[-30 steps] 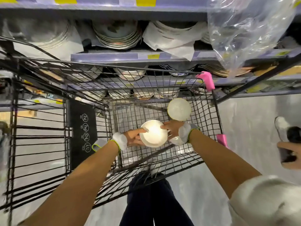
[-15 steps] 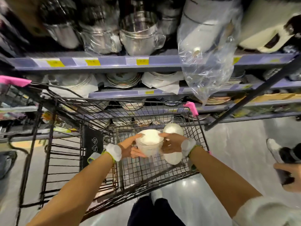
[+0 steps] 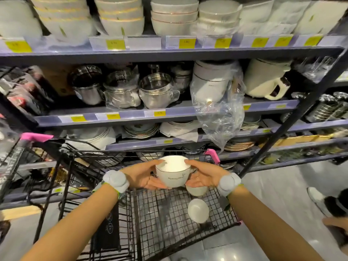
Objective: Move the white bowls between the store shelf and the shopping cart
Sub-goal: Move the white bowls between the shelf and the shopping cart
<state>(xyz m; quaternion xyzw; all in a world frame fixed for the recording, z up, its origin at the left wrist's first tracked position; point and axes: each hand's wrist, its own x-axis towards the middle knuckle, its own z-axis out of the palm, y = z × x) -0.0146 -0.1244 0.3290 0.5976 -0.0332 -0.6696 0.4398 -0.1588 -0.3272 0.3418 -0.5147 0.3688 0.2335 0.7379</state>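
A person's left hand point(image 3: 143, 175) and right hand point(image 3: 202, 176) cup a white bowl point(image 3: 172, 171) from either side, fingers clamped on its walls and thumbs on its thin dark rim, holding it upright above the black wire shopping cart point(image 3: 169, 223). Dark lettering runs across the bowl's side. Two more white bowls remain in the cart: one point(image 3: 195, 190) just under the right hand, another point(image 3: 198, 210) lying tilted on the mesh floor. Behind the cart, a store shelf point(image 3: 169, 53) carries stacked bowls, steel pots and plates.
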